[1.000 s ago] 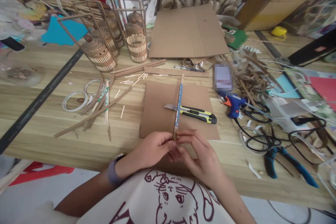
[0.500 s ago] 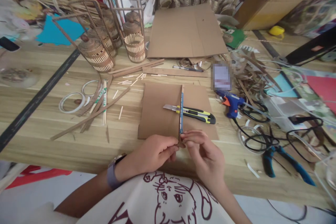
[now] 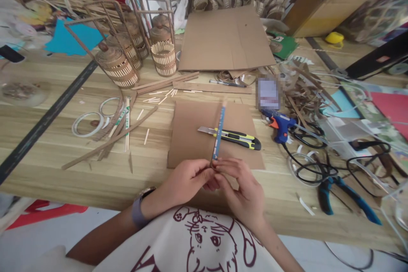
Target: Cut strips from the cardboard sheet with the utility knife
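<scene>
Fingertips of the left hand (image 3: 188, 180) and the right hand (image 3: 245, 191) close on the near end of a narrow blue-faced brown cardboard strip (image 3: 219, 129), pinching it from either side. The strip is held on edge, slanting away from the person above a flat brown cardboard sheet (image 3: 188, 136) on the pale wooden table (image 3: 95, 170). A yellow-and-black utility knife (image 3: 237, 137) lies on that sheet, crossing behind the strip. A blue hot-glue gun (image 3: 280, 125) rests near the sheet's right edge.

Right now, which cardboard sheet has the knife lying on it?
The smaller, nearer sheet, under the yellow-black knife; the larger sheet farther back has none.
</scene>
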A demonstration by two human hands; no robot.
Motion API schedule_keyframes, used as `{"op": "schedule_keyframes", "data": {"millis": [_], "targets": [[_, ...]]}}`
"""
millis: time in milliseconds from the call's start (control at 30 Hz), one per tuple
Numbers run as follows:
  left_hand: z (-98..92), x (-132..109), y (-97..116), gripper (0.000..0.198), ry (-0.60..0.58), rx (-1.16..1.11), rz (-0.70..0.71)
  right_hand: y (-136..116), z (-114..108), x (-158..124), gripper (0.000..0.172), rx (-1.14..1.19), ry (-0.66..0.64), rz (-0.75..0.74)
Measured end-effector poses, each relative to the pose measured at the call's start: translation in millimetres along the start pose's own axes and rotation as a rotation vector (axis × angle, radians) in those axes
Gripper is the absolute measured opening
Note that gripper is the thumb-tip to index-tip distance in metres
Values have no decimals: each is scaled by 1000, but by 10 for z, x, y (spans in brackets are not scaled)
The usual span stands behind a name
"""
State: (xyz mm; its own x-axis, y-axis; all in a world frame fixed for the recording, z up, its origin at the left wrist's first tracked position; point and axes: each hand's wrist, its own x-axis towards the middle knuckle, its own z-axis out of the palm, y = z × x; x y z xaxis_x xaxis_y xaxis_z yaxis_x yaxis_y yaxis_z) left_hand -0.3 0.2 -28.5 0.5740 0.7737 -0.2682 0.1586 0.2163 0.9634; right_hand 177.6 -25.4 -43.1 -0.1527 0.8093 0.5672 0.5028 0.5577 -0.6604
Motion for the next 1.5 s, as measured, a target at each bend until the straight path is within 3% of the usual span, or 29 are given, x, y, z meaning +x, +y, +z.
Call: {"op": "schedule_keyframes", "data": {"millis": [200, 300, 400, 500, 633, 800, 1033, 1100, 1167, 1233, 1300, 1400, 1500], "targets": [[21, -21, 1, 44, 12, 111, 32, 23, 13, -16, 14, -99, 42, -22], [-22, -21, 0, 40, 1, 306, 157, -18, 7, -14, 9, 11, 107, 155], [-72, 2, -27, 36, -35, 520, 309, -66, 4, 4, 18, 226, 160, 403], [-90, 18, -38, 37, -19, 567, 270, -89, 11, 14, 23, 315, 180, 500], [-48, 17, -9, 41, -33, 251, 68, -68, 28, -16, 13, 190, 157, 359], [28, 37, -35, 49, -3, -95, 28, 5, 34, -31, 15, 101, 19, 83], [38, 4, -36, 39, 36, 99, 71, 46, 40, -12, 19, -69, 44, -65], [13, -7, -27, 38, 26, 217, 120, 22, 33, -11, 13, -37, 78, 27], [-30, -6, -21, 36, -12, 373, 237, -8, 18, -1, 10, 88, 122, 229], [-80, 4, -15, 34, -61, 528, 371, -36, 0, 20, 17, 281, 141, 447], [-118, 13, -9, 34, -89, 630, 434, -58, -15, 44, 24, 435, 140, 565], [-119, 11, -10, 33, -35, 625, 360, -87, -15, 56, 22, 443, 163, 577], [-60, 5, -31, 34, -13, 381, 182, -99, 10, 17, 15, 327, 154, 475]]}}
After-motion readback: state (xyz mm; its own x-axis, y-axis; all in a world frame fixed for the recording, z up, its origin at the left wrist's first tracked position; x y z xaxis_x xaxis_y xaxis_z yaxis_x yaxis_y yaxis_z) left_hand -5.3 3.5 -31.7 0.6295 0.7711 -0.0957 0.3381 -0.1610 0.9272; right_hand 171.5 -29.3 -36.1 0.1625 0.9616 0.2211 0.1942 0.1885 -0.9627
